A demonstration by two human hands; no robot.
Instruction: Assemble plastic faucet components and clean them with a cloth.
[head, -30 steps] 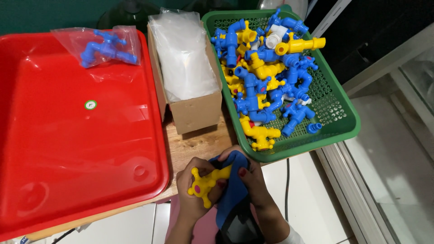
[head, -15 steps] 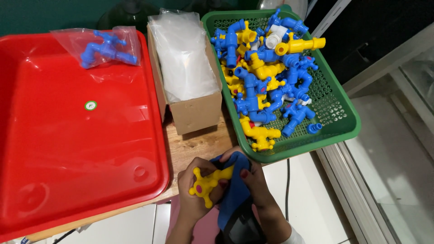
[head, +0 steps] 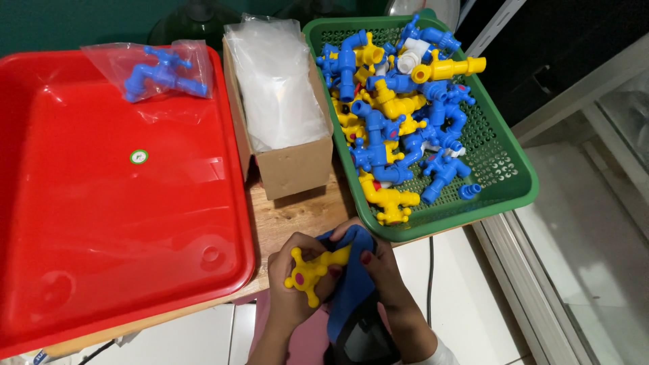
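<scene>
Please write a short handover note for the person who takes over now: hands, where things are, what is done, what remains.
Left hand: holds yellow plastic tap.
Right hand: presses blue cloth around that tap.
Done: one blue tap in a clear bag lies in the red plastic tray.
Left: many blue and yellow taps in the green perforated basket; clear bags wait in the cardboard box.

One red tray (head: 101,223), one green basket (head: 503,169), one cardboard box (head: 297,169), two hands (head: 291,297).
</scene>
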